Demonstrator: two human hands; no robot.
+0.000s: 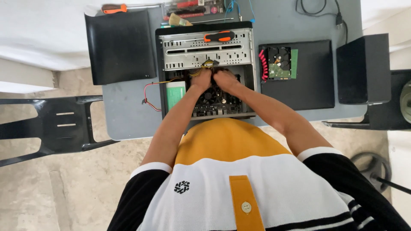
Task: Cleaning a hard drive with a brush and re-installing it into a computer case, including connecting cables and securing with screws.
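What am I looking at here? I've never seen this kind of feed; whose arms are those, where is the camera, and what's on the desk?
The single picture comes from a camera worn on a person's head, looking down past their shirt. Both arms are that person's own. The left hand and right hand are close together inside an open computer case lying on a grey table, at a bundle of yellow and black wires; what each grips is hard to tell. An orange-handled screwdriver rests on the case's metal frame. To the right, a hard drive lies on a black panel; another black panel lies to the left.

Drive cage (205, 53) and cables (205, 65) crowd the case (252, 72).
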